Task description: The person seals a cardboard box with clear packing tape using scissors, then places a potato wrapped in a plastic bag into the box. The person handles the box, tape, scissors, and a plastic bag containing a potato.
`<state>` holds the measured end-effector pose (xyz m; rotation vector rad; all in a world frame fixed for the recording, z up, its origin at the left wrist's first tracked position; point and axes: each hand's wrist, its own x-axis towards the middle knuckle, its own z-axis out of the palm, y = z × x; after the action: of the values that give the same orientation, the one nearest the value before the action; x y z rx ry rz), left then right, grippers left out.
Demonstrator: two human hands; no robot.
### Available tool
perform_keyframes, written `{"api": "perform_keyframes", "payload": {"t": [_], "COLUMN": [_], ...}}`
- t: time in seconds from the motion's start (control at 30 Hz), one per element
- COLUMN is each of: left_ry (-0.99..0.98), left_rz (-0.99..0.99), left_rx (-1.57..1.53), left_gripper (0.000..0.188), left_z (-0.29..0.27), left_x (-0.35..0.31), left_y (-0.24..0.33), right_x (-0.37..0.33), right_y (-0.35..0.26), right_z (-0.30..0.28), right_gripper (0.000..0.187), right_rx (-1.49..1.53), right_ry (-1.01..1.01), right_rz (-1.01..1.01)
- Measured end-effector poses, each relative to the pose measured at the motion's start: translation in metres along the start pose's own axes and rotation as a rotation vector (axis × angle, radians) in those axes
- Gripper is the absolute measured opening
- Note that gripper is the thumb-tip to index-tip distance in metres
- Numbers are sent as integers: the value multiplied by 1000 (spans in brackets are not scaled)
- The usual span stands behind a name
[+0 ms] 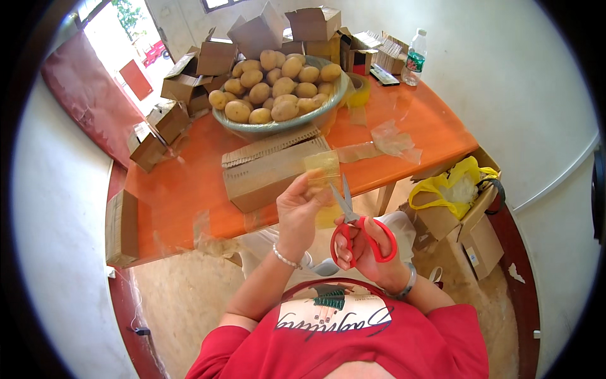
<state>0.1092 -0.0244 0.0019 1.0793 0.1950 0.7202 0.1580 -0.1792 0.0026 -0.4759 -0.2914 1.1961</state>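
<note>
My left hand [297,215] pinches a strip of yellowish clear packing tape [323,163] in front of the table's near edge. One end of the strip overlaps the right end of a closed brown cardboard box [268,180] in view; whether it sticks there I cannot tell. The rest hangs below my fingers. With my right hand [375,262] I grip red-handled scissors [391,241], fingers through the loops. Their blades are parted and point up, close beside the tape.
An orange table [416,117] carries a wide basin [252,128] heaped with potatoes [285,86]. Several cardboard boxes [218,58] stand around it. A tape roll [359,91], loose tape [396,140] and a plastic bottle [415,60] lie right. A yellow bag [464,183] sits in a carton below.
</note>
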Motion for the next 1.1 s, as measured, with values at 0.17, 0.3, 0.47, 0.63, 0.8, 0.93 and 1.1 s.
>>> {"api": "perform_keyframes", "payload": {"t": [0.17, 0.3, 0.47, 0.63, 0.8, 0.93, 1.1], "left_ry": [-11, -22, -12, -24, -39, -28, 16], "left_rz": [-86, -197, -189, -183, -183, -205, -153], "left_rx": [-60, -57, -105, -156, -153, -165, -169], "left_gripper": [36, 36, 41, 41, 41, 42, 42], "left_z": [-6, -11, -4, -6, -5, -1, 3], "left_x": [3, 3, 2, 2, 1, -1, -3], "left_y": [-3, 4, 14, 8, 8, 7, 5], "right_x": [-2, -1, -1, -5, -3, 2, 3], "right_y": [-8, -29, -62, -62, -58, -54, -49], "right_z": [4, -3, 9, 5, 7, 7, 2], "right_gripper": [37, 42, 51, 46, 46, 44, 44], "right_rx": [-180, -1033, -1772, -1830, -1737, -1745, -1848], "right_ry": [17, 201, 109, 164, 188, 180, 242], "right_rz": [-79, -442, -706, -654, -575, -604, -668]}}
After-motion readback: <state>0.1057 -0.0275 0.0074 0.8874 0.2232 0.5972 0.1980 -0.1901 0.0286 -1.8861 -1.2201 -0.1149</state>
